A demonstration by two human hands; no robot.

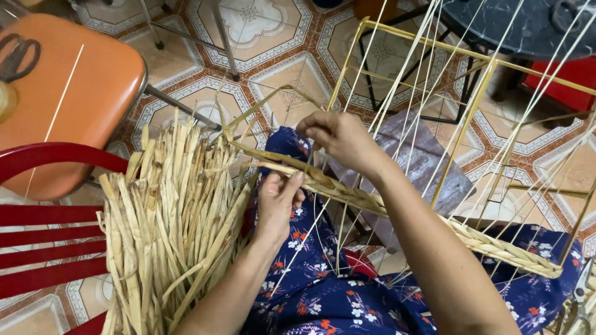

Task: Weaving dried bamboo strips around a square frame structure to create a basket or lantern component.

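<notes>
Patterned tile floor [273,31] w/ orange stool [81,87], red chair [43,242], prob. dark table [521,25].

bundle of dried strips [167,223]: its lower end goes past the bottom edge, so its full length is not seen.
yellow frame [478,93]: the right part is cut by the right edge, and the top is cut too.
left hand [278,200]: beside the bundle; the fingertips are folded behind the braided strip [347,192], so the grip is only partly seen.
right hand [338,138]: the fingertips curl under, what they pinch is too small to tell.
scissors [17,56]: on the orange stool [68,93], left of the bundle, cut by the left edge.
red chair [49,242]: partly behind the bundle, cut by the left edge.
</notes>
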